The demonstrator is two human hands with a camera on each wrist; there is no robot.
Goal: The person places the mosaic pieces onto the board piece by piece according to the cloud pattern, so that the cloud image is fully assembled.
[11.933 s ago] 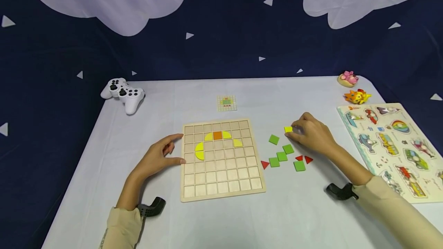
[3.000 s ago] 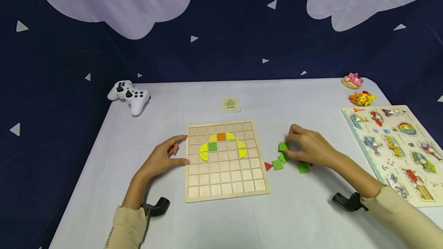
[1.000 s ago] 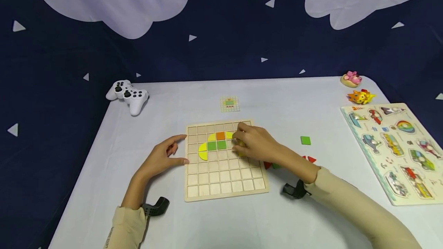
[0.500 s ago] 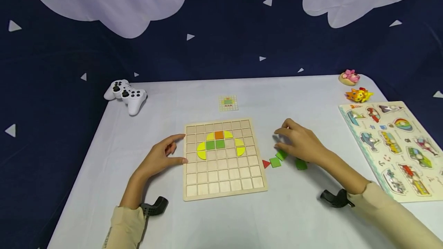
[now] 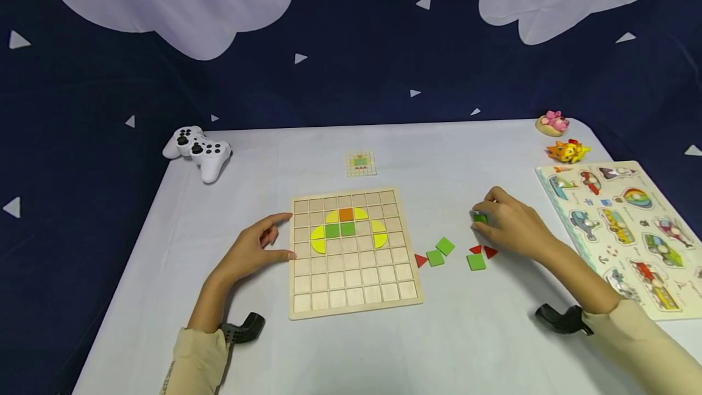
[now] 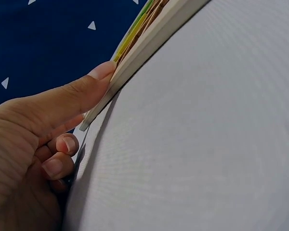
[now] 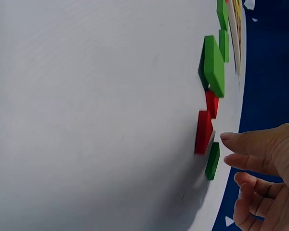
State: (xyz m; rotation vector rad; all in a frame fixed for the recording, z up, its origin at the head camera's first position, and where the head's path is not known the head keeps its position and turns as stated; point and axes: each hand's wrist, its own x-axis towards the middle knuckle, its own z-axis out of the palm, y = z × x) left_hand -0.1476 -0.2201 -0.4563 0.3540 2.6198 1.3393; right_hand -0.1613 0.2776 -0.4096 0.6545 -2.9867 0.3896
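My left hand [image 5: 249, 252] rests thumb and index fingertips, spread apart, against the left edge of a wooden grid board [image 5: 356, 279]; the other fingers are bent. On the board lie yellow quarter-circle pieces [image 5: 318, 239], an orange square [image 5: 346, 214] and two green squares [image 5: 348, 228]. My right hand [image 5: 512, 224] hovers over a green square tile [image 5: 480, 218] right of the board. In the right wrist view, thumb and index fingertips are just apart from that green tile [image 7: 213, 161]. Nearby lie more green tiles [image 5: 445, 246] and red triangles [image 5: 490, 252].
A small pattern card [image 5: 361, 163] lies behind the board. A white game controller [image 5: 198, 151] sits at the back left. On the right are a picture puzzle board [image 5: 620, 230] and two small figurines [image 5: 568, 151].
Earlier a yellow piece and two green squares came onto the board. In the last second my right hand went from the board rightward to the far green tile. The left hand stays put.
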